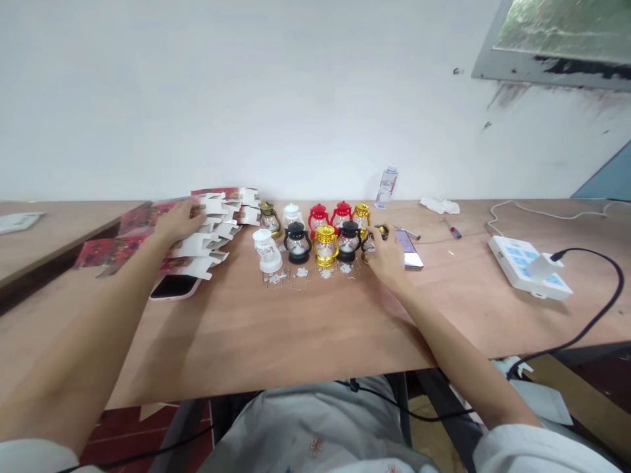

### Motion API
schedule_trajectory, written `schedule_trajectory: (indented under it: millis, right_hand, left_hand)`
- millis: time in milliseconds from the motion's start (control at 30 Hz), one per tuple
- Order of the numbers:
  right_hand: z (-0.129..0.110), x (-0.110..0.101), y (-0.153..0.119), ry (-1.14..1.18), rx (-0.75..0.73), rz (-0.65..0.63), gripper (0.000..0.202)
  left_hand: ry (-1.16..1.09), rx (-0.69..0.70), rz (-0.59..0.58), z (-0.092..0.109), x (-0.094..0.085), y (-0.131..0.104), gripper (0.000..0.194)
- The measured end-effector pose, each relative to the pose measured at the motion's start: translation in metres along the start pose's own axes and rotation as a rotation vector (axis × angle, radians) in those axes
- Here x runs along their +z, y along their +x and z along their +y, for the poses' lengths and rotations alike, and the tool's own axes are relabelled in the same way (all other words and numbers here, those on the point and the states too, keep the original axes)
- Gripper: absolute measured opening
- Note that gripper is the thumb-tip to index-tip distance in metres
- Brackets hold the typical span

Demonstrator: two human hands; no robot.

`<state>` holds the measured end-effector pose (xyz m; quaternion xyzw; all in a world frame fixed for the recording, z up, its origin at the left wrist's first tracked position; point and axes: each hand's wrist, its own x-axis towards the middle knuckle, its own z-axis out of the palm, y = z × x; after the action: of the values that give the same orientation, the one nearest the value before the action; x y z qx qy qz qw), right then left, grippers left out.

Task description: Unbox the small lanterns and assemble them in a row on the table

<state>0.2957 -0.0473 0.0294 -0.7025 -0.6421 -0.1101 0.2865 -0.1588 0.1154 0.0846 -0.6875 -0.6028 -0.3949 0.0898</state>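
My left hand [181,221] rests on a fanned pile of flat red and white printed boxes [197,244], its fingers curled over them; whether it grips one is unclear. At the right end of two rows of small lanterns, my right hand [386,253] has its fingers around a dark bronze lantern [369,247]. Beside that stand black [348,243], gold [325,247], red [318,218] and white [267,251] lanterns. Small white pieces [302,272] and thin wires lie before the front row.
A pink-edged phone [176,287] lies below the boxes. Another phone [410,249], a clear bottle [387,186], tissue [440,205] and a screwdriver [452,230] are on the right. Farther right, a white power strip [527,266] has a black cable trailing over the table edge.
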Motion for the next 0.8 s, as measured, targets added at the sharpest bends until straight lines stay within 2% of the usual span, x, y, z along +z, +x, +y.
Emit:
schedule_trajectory:
  millis: [67,133,167,267,333,400,533,567,633,733,800]
  right_hand:
    - [0.000,-0.001,0.000,0.036,-0.002,0.056,0.052]
    - [-0.001,-0.002,-0.001,0.064,-0.004,0.140,0.050]
    - [-0.001,-0.002,-0.001,0.072,-0.008,0.187,0.050]
    - [0.000,-0.004,0.000,0.057,-0.045,0.304,0.045]
    - [0.001,-0.005,0.001,0.033,-0.088,0.363,0.042]
    - [0.003,-0.006,0.001,0.015,-0.115,0.432,0.039]
    - [0.004,-0.006,0.001,0.069,-0.185,0.665,0.032]
    - [0.002,-0.004,0.000,0.107,-0.248,0.714,0.032]
    - [-0.005,0.001,-0.005,0.221,-0.437,0.761,0.043]
    - [-0.022,0.006,-0.016,0.449,-0.702,0.728,0.064]
    - [-0.033,0.006,-0.025,0.576,-0.758,0.677,0.072]
  left_hand:
    - [0.046,-0.062,-0.038,0.002,-0.002,0.001,0.029]
    - [0.072,-0.126,-0.017,0.010,-0.010,0.003,0.029]
    - [0.073,-0.148,0.029,0.015,-0.015,0.004,0.029]
    - [0.041,-0.142,0.303,0.035,-0.034,0.002,0.038]
    - [0.026,-0.027,0.419,0.051,-0.046,-0.003,0.040]
    - [-0.018,0.104,0.475,0.070,-0.055,-0.014,0.041]
    - [-0.131,0.453,0.466,0.123,-0.054,-0.055,0.038]
    - [-0.156,0.530,0.432,0.138,-0.050,-0.069,0.036]
    - [-0.246,0.628,0.213,0.169,-0.038,-0.099,0.039]
    - [-0.431,0.574,-0.193,0.206,-0.016,-0.142,0.059]
    - [-0.586,0.538,-0.394,0.219,-0.002,-0.164,0.069]
